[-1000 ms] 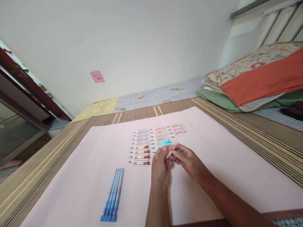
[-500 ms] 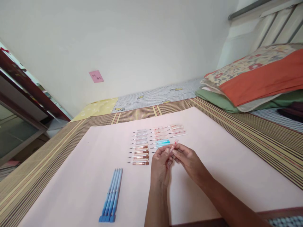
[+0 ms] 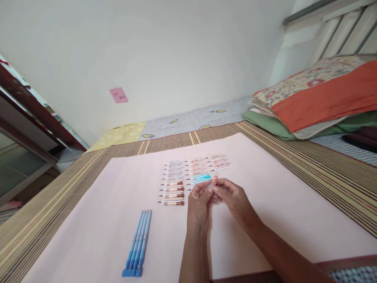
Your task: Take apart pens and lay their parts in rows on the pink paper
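Close together over the pink sheet, both hands are on one small clear tube with a pink-red pattern, which looks like a pen part. My left hand pinches it from the left, fingers closed. From the other side, the thumb and fingers of my right hand are closed on it too. Its lower part is hidden by the fingers. Just beyond the hands lie bright blue pen parts, partly covered by my left hand. Rows of clear pen parts with pink-red marks lie further back.
Left of the hands lie several brown-ended pen parts with dark-tipped refills, and grey clear ones behind them. Several blue pens lie side by side at the front left. A striped mat surrounds the sheet; folded bedding is stacked at right.
The patterned tube between my fingers has tipped a little more upright. Both hands stay almost in the same place, and the laid-out pen parts have not moved.
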`<state>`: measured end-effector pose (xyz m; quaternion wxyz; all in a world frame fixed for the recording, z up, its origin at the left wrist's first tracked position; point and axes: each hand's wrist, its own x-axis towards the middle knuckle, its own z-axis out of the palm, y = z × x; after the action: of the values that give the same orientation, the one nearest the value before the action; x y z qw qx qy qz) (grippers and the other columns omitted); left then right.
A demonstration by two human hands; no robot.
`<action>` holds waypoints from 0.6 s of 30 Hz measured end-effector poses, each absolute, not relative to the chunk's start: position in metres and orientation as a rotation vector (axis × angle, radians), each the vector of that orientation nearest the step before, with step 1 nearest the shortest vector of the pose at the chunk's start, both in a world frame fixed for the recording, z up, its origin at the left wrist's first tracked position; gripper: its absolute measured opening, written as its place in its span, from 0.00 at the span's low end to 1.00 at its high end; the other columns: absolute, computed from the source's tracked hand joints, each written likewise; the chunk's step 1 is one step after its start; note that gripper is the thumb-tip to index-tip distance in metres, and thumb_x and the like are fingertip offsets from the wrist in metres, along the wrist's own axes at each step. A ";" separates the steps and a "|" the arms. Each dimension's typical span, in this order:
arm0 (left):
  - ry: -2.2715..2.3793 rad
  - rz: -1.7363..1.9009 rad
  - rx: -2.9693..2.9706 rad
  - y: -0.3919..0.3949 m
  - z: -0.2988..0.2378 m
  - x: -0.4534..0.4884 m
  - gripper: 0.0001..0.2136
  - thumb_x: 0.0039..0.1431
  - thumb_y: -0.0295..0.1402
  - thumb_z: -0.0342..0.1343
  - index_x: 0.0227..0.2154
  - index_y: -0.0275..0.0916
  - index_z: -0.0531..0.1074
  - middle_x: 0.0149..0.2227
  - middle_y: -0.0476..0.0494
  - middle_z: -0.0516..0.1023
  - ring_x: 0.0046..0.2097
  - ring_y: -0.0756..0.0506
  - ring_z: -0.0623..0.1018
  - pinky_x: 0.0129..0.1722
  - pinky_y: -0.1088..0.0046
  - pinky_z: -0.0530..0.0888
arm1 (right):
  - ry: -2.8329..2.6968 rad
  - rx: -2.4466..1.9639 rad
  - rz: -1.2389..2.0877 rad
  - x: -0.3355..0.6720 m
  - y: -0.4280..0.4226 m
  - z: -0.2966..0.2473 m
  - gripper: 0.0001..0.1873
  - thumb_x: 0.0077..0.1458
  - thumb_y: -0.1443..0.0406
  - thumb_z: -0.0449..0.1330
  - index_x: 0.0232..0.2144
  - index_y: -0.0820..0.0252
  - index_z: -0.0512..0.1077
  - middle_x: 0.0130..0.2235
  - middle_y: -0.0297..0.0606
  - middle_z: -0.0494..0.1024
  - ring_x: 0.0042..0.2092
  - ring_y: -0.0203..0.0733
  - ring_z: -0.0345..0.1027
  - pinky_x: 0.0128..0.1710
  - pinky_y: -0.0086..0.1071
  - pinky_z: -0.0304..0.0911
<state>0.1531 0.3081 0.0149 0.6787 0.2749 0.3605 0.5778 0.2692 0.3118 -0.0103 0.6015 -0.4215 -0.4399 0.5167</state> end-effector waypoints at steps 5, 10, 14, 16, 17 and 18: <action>0.849 1.257 0.670 0.309 0.012 0.154 0.22 0.38 0.37 0.77 0.36 0.33 0.78 0.31 0.43 0.82 0.31 0.50 0.79 0.34 0.74 0.74 | -1.022 -1.066 1.121 0.272 0.315 -0.010 0.19 0.51 0.49 0.69 0.35 0.58 0.78 0.34 0.38 0.79 0.35 0.44 0.70 0.36 0.37 0.68; 0.994 1.265 0.681 0.313 0.008 0.150 0.22 0.41 0.42 0.74 0.36 0.33 0.77 0.31 0.44 0.81 0.28 0.48 0.79 0.28 0.74 0.72 | -1.250 -1.203 0.756 0.318 0.338 0.006 0.14 0.57 0.54 0.63 0.38 0.57 0.78 0.38 0.39 0.80 0.38 0.44 0.70 0.39 0.37 0.65; 0.989 1.308 0.598 0.315 0.005 0.146 0.23 0.40 0.44 0.74 0.35 0.33 0.77 0.29 0.46 0.80 0.25 0.51 0.77 0.24 0.77 0.67 | -1.674 -1.378 0.289 0.359 0.368 0.007 0.12 0.62 0.61 0.56 0.40 0.57 0.79 0.41 0.42 0.80 0.44 0.48 0.71 0.45 0.39 0.63; 0.968 1.314 0.568 0.315 0.003 0.146 0.23 0.39 0.44 0.74 0.34 0.33 0.77 0.28 0.46 0.79 0.24 0.52 0.76 0.23 0.78 0.65 | -1.885 -1.483 0.123 0.367 0.380 0.002 0.12 0.64 0.64 0.55 0.40 0.57 0.79 0.41 0.43 0.80 0.44 0.48 0.70 0.45 0.39 0.60; 0.961 1.315 0.562 0.315 0.002 0.146 0.23 0.39 0.44 0.74 0.34 0.33 0.77 0.28 0.46 0.79 0.24 0.52 0.75 0.23 0.78 0.65 | -1.980 -1.517 0.055 0.368 0.385 -0.001 0.12 0.65 0.65 0.55 0.41 0.57 0.79 0.40 0.43 0.81 0.43 0.48 0.70 0.44 0.39 0.59; 0.958 1.314 0.558 0.315 0.002 0.146 0.23 0.39 0.44 0.74 0.34 0.33 0.77 0.28 0.46 0.79 0.24 0.52 0.75 0.23 0.78 0.64 | -2.063 -1.532 -0.006 0.368 0.389 -0.004 0.12 0.66 0.65 0.55 0.41 0.57 0.79 0.40 0.43 0.81 0.43 0.48 0.70 0.44 0.38 0.57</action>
<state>0.1460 0.3152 0.0017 0.6526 0.2459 0.4223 0.5790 0.3676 0.3886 -0.0039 0.2819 -0.5721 -0.7702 -0.0021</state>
